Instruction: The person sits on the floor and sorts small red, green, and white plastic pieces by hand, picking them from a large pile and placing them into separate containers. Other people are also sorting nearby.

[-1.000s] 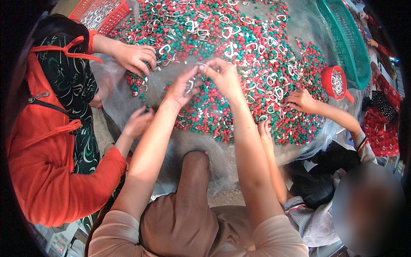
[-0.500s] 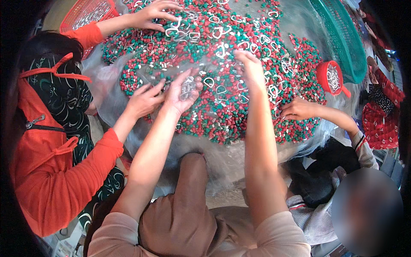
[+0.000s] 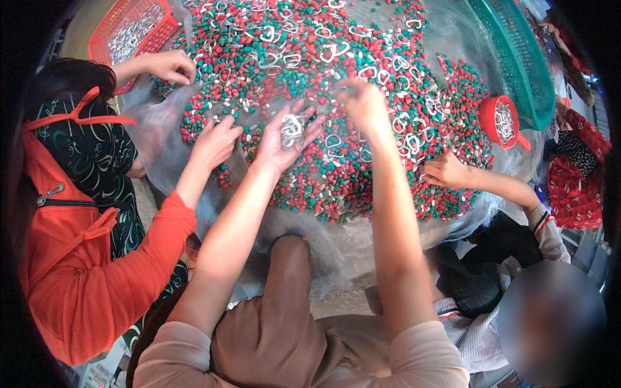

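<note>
The bunch of pale, see-through rings [image 3: 292, 131] lies in the palm of the person's left hand [image 3: 275, 149]. As a group, the bunch is longer from the finger side toward the wrist, so its long axis runs roughly away from the person's body; the single rings overlap, and I cannot tell which way each one points. Under the hands is a work surface covered by a cloudy plastic sheet [image 3: 323, 234], and on it spreads a wide heap of small red and green pieces [image 3: 310, 194], with white rings [image 3: 333, 52] scattered among them. At the far left stands a red basket [image 3: 159, 33] with more rings inside; at the far right is a long green basket [image 3: 517, 64], and near it a red scoop [image 3: 488, 127], also holding rings. A co-worker in an orange-red sleeve [image 3: 152, 242] works at the left, and another in a striped sleeve [image 3: 550, 233] at the right. The left forearm reaches forward, and its hand is palm up, with the fingers spread and extended. The right hand [image 3: 367, 110] is above the heap, back upward, its fingers bent and blurred; whether they grip something, I cannot tell.
</note>
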